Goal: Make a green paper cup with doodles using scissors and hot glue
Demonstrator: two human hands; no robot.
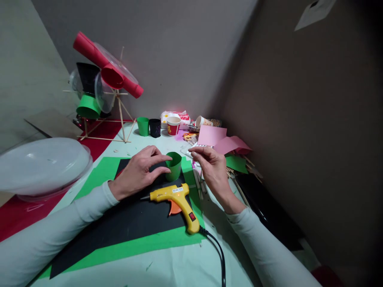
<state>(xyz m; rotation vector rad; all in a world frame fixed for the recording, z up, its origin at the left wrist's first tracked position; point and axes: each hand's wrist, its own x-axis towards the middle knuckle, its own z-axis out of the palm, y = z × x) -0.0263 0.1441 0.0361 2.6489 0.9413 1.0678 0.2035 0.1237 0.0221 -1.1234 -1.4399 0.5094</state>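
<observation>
A small green paper cup (175, 169) stands on black and green sheets in front of me. At the cup's left side is my left hand (140, 169), thumb and index finger apart, tips overlapping its edge; I cannot tell whether they touch it. To the right of the cup, my right hand (211, 167) is raised with thumb and index finger drawn together. Anything between those fingertips is too small to make out. Just below the cup, a yellow glue gun (176, 199) with an orange trigger lies on the black sheet (131, 223), nozzle to the left.
At the back stand another green cup (143, 126), a black cup (154, 128) and a red-and-white cup (173, 126). Pink paper (212, 135) lies to the right. A stick frame with red tubes (112, 75) rises at back left, behind clear plastic lids (44, 165). The glue gun's cable (220, 251) runs toward me.
</observation>
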